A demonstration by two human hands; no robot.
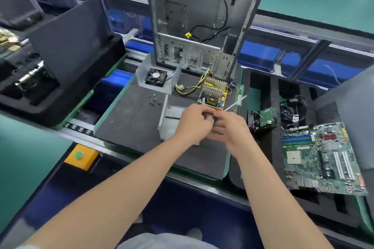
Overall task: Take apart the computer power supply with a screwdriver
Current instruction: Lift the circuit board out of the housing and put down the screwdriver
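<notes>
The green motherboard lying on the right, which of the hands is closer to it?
Right. The right hand, gripping the screwdriver, is left of the motherboard; the left hand sits beyond it, farther left, over the metal casing.

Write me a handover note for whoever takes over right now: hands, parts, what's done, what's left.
Hands: left hand and right hand both curl on the handle of the screwdriver, held above the mat, shaft pointing up and right.
Parts: the circuit board lies on the mat with its wires. The fan housing sits to its left, the metal shell under the hands, and the loose screws beside the shell.
Done: casing opened, board out.
Left: the fan looks mounted in its housing, so that is probably the next thing to unscrew.
</notes>
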